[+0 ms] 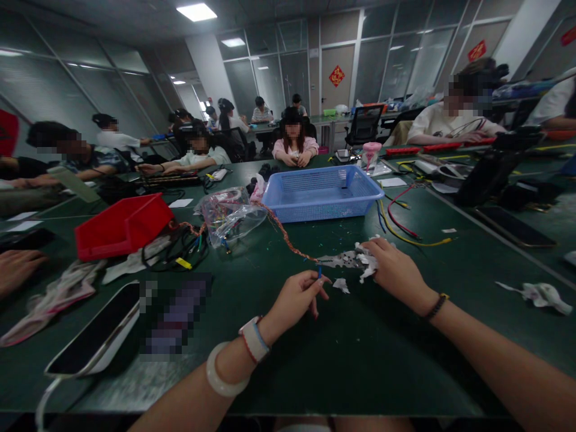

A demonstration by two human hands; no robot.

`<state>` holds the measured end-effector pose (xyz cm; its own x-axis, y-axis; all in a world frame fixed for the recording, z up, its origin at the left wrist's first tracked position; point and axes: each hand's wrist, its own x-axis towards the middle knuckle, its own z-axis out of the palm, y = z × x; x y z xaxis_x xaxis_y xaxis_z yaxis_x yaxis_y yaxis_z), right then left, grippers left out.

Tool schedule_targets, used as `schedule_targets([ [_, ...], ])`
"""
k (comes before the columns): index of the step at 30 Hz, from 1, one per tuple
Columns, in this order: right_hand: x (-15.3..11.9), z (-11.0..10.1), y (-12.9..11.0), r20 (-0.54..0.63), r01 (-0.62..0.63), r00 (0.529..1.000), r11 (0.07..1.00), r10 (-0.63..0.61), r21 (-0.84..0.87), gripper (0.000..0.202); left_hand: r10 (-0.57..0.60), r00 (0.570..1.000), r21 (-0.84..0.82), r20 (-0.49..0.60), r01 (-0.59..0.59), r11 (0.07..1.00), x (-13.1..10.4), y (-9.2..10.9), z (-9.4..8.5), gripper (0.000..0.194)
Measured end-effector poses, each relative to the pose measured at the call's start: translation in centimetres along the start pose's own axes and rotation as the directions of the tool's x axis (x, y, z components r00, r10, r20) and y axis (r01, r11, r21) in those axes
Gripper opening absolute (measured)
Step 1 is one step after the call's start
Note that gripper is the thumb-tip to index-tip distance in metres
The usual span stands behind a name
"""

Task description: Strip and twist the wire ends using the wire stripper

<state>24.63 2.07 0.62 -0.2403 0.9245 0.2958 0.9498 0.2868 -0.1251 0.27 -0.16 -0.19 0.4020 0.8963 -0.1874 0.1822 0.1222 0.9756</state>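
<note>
My left hand [299, 294] pinches a short blue wire [320, 272] between thumb and finger, its end pointing up. My right hand [396, 270] is closed round the handles of a wire stripper [339, 260], whose flat metal jaws point left, just beyond the blue wire. Crumpled white tissue [369, 264] is bunched about the handles. A twisted copper-coloured strand [285, 235] runs across the table from a clear plastic bag [234, 216] to near the jaw tips. I cannot tell whether the jaws touch it. A torn tissue scrap [341, 286] lies between my hands.
A blue mesh basket [324, 210] stands ahead, with a red bin [126, 228] to its left. Red, blue and yellow wires [405, 225] lie right of the basket. A phone-like device [96, 330], gloves [58, 300] and a co-worker's hand [20, 270] are at left. Other people sit around.
</note>
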Motion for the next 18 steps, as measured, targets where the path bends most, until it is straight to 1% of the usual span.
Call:
schedule_targets([
  [6,-0.05,0.20,-0.02,-0.012,0.005,1.000,1.000,-0.005,0.016,0.036,0.040,0.999,0.001,0.002,-0.040,0.999,0.05,-0.17,-0.02,0.027],
  [12,-0.04,0.33,0.05,-0.036,-0.017,0.999,1.000,0.018,0.011,0.042,0.062,0.998,0.013,-0.010,-0.062,0.998,0.07,-0.16,-0.05,0.027],
  [18,-0.05,0.39,0.14,-0.022,-0.045,0.999,0.999,0.045,0.023,0.046,0.083,0.996,0.035,-0.032,-0.082,0.996,-0.02,-0.01,-0.02,0.027],
])
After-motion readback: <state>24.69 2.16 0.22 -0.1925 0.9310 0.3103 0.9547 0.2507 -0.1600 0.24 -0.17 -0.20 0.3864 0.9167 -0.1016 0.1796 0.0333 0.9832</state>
